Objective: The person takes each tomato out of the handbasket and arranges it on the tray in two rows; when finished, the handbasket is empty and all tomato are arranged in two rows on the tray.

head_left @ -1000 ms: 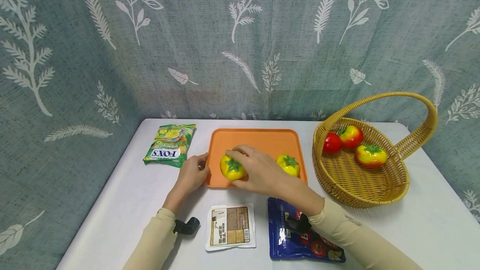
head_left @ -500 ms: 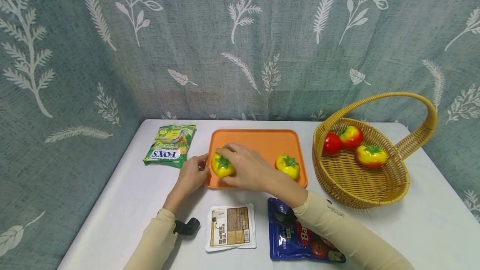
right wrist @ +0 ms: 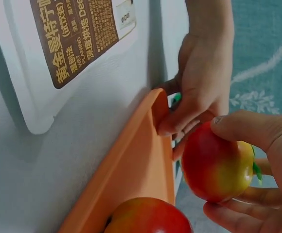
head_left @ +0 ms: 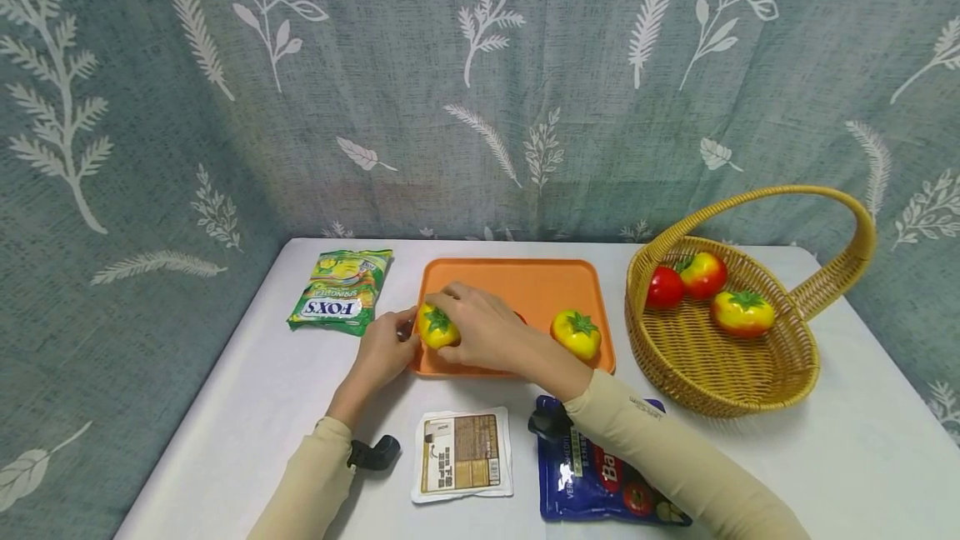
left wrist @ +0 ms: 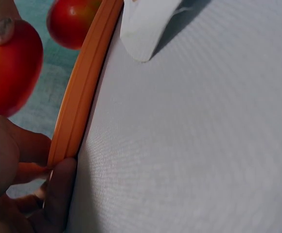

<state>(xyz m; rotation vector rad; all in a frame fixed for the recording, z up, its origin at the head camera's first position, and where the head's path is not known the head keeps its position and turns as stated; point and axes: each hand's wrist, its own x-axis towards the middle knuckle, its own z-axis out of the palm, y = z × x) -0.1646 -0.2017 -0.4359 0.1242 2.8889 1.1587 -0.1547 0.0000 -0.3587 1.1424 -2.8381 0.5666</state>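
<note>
My right hand point(head_left: 483, 327) holds a yellow-and-red tomato point(head_left: 438, 327) with a green leafy top, at the left end of the orange tray point(head_left: 525, 273). In the right wrist view the thumb and fingers grip this tomato point(right wrist: 216, 165) from opposite sides, above the tray's floor. With thumb and fingertips my left hand point(head_left: 386, 348) pinches the tray's left rim, seen closely as an orange edge point(left wrist: 78, 97) in the left wrist view. Another tomato point(head_left: 576, 334) sits at the tray's right side. A red bit of one more shows behind my right wrist, the rest hidden.
A wicker basket point(head_left: 795, 382) with a tall handle and 3 tomatoes stands at right. A green FOX'S bag point(head_left: 341, 290) lies at left. In front of the tray are a white-and-brown packet point(head_left: 461, 454) and a blue pouch point(head_left: 562, 490), partly under my right forearm.
My right hand has moved left across the tray with the tomato, to near the left rim. A red part of another tomato now shows behind the wrist. The left hand has stayed put.
</note>
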